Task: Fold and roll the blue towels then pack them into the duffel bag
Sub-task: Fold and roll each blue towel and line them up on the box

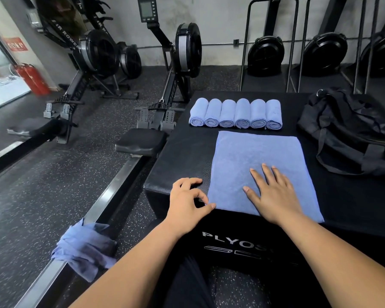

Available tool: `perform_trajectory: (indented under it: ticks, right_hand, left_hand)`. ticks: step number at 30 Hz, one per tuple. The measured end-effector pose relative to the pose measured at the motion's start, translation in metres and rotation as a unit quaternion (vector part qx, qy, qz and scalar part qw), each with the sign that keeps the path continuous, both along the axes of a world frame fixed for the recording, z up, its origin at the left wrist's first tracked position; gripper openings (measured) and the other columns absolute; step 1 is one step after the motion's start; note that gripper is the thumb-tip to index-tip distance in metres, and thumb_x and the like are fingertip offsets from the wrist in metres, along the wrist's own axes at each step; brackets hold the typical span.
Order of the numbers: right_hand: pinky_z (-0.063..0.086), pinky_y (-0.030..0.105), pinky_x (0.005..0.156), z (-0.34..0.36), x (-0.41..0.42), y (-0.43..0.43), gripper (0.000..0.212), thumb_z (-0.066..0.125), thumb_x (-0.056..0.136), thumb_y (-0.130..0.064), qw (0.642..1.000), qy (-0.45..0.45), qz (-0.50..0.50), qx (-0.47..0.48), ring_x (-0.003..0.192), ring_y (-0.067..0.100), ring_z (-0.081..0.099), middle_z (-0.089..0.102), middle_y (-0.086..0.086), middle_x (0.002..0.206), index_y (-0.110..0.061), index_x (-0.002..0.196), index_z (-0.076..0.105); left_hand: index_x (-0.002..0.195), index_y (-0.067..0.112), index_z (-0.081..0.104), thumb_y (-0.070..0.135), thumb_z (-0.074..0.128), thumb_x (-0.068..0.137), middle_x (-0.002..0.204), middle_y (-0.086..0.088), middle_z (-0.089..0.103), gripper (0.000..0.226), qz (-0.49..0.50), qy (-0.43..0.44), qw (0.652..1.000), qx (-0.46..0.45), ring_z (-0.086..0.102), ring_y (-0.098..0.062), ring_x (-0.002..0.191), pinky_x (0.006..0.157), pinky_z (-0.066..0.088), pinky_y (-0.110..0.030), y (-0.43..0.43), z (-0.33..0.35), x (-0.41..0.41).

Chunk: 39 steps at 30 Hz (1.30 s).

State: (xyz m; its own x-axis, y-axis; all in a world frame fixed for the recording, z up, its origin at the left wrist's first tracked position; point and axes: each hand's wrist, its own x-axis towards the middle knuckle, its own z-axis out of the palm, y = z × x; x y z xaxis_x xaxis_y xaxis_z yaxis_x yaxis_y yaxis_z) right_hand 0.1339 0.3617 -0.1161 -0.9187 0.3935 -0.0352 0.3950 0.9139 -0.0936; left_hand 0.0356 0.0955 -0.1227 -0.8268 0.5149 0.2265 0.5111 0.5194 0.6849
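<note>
Your right hand (273, 194) lies flat and palm down on the near half of the spread blue towel (260, 165), fingers splayed apart and gripping nothing. Your left hand (187, 201) sits at the towel's near left corner, fingers loosely curled; the thumb tip touches the towel's edge, the other fingers rest on the black table (187, 152) just beside it. No pinch on the cloth is visible.

The spread towel lies smooth and flat, unfolded, its near edge at the table's front lip. Beyond its far edge, slightly apart from it, six rolled towels (235, 113) stand in one row, side by side and touching, spiral ends facing you.

To the right of the towels, the black duffel bag (347, 130) rests slumped on the same table, straps hanging loose. Whether its opening is unzipped cannot be told.

Off the table to your left, a bunched blue towel heap (85, 250) hangs over the rail of a rowing machine (111, 192). The table's front face carries partial white lettering, "PLYOS".
</note>
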Motion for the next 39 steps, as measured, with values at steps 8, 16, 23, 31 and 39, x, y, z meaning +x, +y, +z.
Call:
perform_trajectory:
  ticks: [8, 16, 23, 31, 39]
  right_hand:
    - [0.003, 0.046, 0.13, -0.002, -0.001, 0.001, 0.085, -0.004, 0.092, -0.082, 1.0, -0.002, 0.001, 0.004, 0.16, 0.023, -0.014, -0.012, -0.004, 0.175, -0.04, 0.166, -0.002]
    - [0.002, 0.046, 0.13, -0.002, 0.0, 0.002, 0.084, -0.002, 0.092, -0.082, 1.0, -0.001, 0.001, 0.003, 0.16, 0.022, -0.014, -0.012, -0.004, 0.175, -0.04, 0.166, -0.002]
    - [0.002, 0.046, 0.13, -0.002, 0.0, 0.001, 0.084, -0.001, 0.093, -0.082, 1.0, 0.006, 0.002, -0.002, 0.161, 0.022, -0.013, -0.011, -0.004, 0.175, -0.041, 0.166, -0.001]
    - [0.0, 0.045, 0.13, 0.0, -0.003, 0.0, 0.083, 0.007, 0.094, -0.082, 1.0, 0.003, 0.003, -0.019, 0.161, 0.022, -0.012, -0.009, -0.002, 0.175, -0.041, 0.166, 0.003]
    - [0.005, 0.042, 0.13, -0.002, 0.043, 0.039, 0.089, -0.006, 0.088, -0.084, 1.0, 0.01, -0.004, 0.004, 0.161, 0.016, -0.011, -0.01, -0.005, 0.175, -0.042, 0.166, 0.002]
  left_hand:
    - [0.075, 0.032, 0.066, 0.04, 0.09, 0.074, 0.092, 0.019, 0.072, 0.026, 0.012, -0.023, 0.999, 0.036, 0.054, -0.005, 0.106, 0.1, 0.042, -0.039, 0.001, 0.007, 0.008]
    - [0.095, 0.036, 0.06, 0.042, 0.085, 0.074, 0.082, 0.015, 0.072, 0.034, 0.0, -0.124, 0.991, 0.06, 0.065, -0.01, 0.089, 0.1, 0.045, -0.054, 0.004, 0.014, 0.007]
    - [0.09, 0.037, 0.061, 0.048, 0.076, 0.084, 0.079, 0.015, 0.063, 0.019, 0.047, 0.027, 0.998, -0.009, 0.056, -0.006, 0.088, 0.091, 0.046, -0.041, 0.001, 0.01, 0.009]
    - [0.155, 0.007, 0.043, 0.046, 0.043, 0.107, 0.167, -0.013, 0.034, 0.062, -0.1, 0.173, 0.961, -0.19, 0.027, -0.031, 0.156, 0.127, 0.023, -0.043, 0.065, 0.008, 0.001]
    - [0.168, 0.018, -0.004, 0.078, 0.004, 0.097, 0.174, -0.001, -0.017, 0.094, -0.14, 0.166, 0.919, -0.329, -0.02, -0.016, 0.16, 0.131, -0.003, -0.039, 0.054, -0.008, -0.012]
